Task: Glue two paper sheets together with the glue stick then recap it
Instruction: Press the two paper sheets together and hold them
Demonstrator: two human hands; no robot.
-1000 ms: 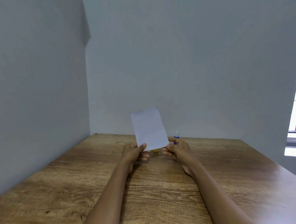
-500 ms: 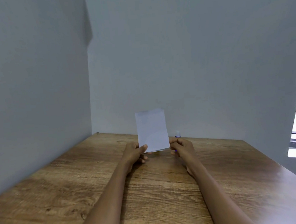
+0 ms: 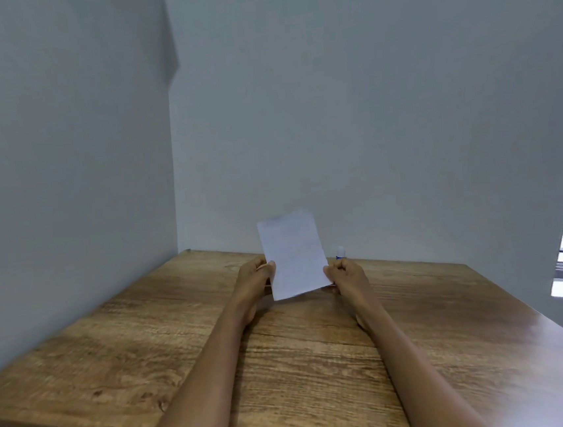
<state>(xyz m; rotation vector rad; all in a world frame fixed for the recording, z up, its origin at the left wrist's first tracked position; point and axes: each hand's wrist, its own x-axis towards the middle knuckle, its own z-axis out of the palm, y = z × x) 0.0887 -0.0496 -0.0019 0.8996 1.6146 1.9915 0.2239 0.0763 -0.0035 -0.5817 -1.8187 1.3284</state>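
Holding the paper (image 3: 292, 255) upright above the worktop (image 3: 305, 366), left hand (image 3: 255, 277) and right hand (image 3: 346, 274) each pinch a lower edge. The glue stick (image 3: 340, 252) peeks behind the right hand — uneven grip could skew the sheets or crease them.

Paper (image 3: 292, 255) above table (image 3: 131, 348); glue stick (image 3: 340, 252) behind, right.
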